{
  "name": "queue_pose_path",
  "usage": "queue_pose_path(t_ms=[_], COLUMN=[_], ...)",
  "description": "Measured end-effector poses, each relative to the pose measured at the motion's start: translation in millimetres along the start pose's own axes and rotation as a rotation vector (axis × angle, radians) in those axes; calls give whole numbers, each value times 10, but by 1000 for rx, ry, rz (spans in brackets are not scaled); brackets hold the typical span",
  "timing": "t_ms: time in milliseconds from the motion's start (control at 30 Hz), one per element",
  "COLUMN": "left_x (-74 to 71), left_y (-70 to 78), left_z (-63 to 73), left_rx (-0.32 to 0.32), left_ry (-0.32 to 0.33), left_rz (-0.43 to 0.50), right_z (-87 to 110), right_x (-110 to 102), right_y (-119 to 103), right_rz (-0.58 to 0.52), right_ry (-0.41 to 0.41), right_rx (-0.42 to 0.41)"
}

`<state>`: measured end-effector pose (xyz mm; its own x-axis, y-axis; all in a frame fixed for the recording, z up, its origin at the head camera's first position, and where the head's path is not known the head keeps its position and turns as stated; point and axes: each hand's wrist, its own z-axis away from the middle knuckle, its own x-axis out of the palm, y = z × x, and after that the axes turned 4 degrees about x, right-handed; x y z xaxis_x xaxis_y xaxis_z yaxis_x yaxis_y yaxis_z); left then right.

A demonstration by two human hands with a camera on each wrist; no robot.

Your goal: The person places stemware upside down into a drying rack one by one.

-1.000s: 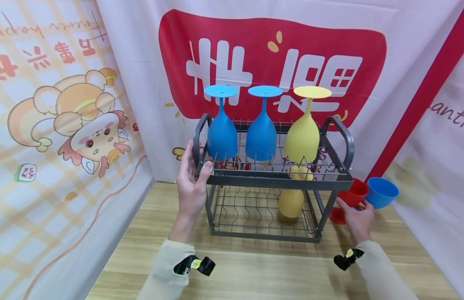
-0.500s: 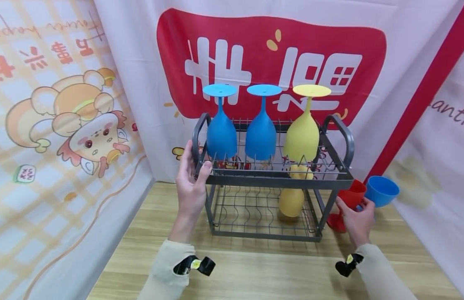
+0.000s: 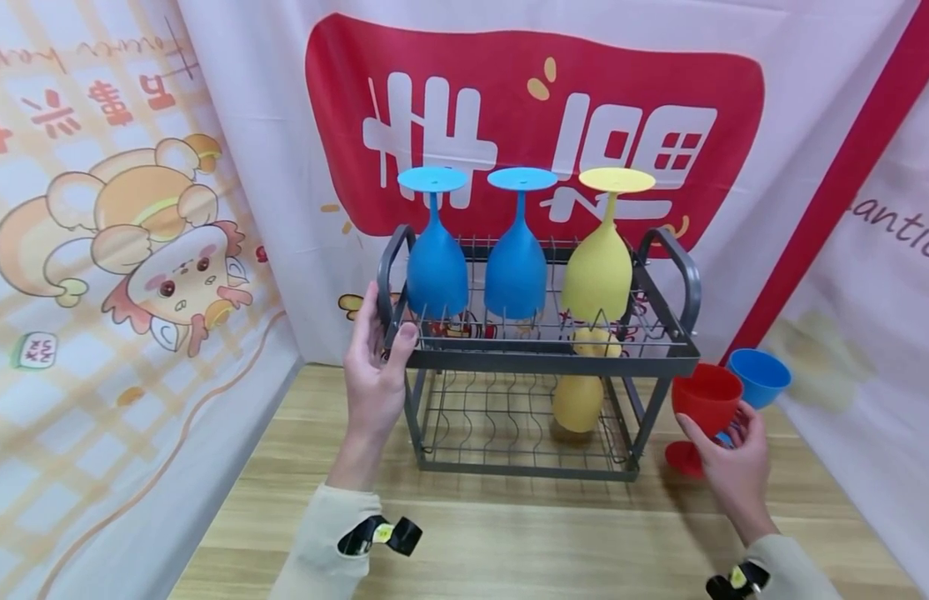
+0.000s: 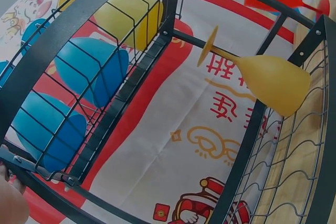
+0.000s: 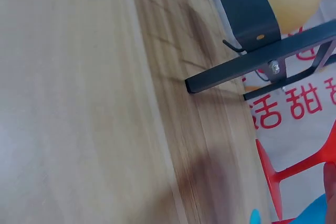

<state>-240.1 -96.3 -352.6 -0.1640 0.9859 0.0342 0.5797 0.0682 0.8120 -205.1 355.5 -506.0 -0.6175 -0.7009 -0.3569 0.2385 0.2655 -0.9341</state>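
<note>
My right hand (image 3: 737,467) holds a red plastic goblet (image 3: 706,402) by its bowl, thumb on the near side and fingers round the right. The goblet is upright, its base low over the table to the right of the dark metal two-tier rack (image 3: 539,360). In the right wrist view its red stem and foot (image 5: 299,165) show at the right edge. At the rack's upper left corner, my left hand (image 3: 376,385) grips the frame, thumb in front and fingers behind. Two blue goblets (image 3: 437,275) and a yellow goblet (image 3: 597,279) stand upside down on the top tier.
Another yellow goblet (image 3: 578,406) stands upside down on the lower tier's right side. A blue goblet (image 3: 760,377) is behind the red one, near the right curtain (image 3: 846,333). Wooden tabletop (image 3: 509,542) extends in front of the rack; a printed cloth (image 3: 269,100) hangs behind.
My right hand has moved right and toward me with the red goblet, which now overlaps the blue one behind it. The left hand keeps its grip on the rack; the view has shifted slightly.
</note>
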Motion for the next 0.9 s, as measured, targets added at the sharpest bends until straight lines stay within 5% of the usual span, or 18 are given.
queue_pose_path(t_ms=[200,333,533,600,700,900], left_x=[-50,-95,-64,-13,90,316], left_y=[-20,-88,-252,-332,-458,-599], left_z=[60,188,507,638,842,1153], left_rx=[-11,21,90,81,38,-111], left_ry=[2,65,261,264,169,-179], left_rz=[-31,10,115,130,114,1], right_z=[202,378,603,655,729,891], right_x=[-150,-215,-246,-230,-183,3], right_y=[-27,-62,-144,-176,-234,-363], right_rz=[24,62,57,57,53,127], right_ry=[5,26,43,27,-25,-152], right_rx=[-91,-202,-544,-673,-827,-1021])
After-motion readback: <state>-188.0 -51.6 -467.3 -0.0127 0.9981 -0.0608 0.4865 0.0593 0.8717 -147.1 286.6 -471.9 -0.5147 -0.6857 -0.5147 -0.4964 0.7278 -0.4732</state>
